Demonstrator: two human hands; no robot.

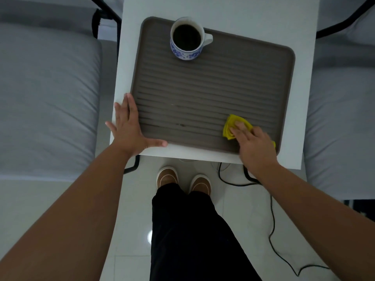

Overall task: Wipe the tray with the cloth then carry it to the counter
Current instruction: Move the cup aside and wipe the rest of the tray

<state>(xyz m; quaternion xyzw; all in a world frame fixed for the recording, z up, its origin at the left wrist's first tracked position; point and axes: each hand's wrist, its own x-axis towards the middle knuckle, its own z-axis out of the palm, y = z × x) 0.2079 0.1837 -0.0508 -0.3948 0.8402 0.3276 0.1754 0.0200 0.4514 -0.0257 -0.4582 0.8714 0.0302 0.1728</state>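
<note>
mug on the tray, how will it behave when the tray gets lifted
The mug looks nearly full of dark liquid, so a tilt would likely spill it. It stands loose on the ribbed tray near the far edge, so it may slide or rock. It looks ceramic, so probably breakable if it falls.

Tray (203, 94) is seen as grey-brown w/ ridged stripes; cloth (233, 124) yellow; mug (187, 40) white w/ blue floral pattern; table (300, 78) white.
</note>
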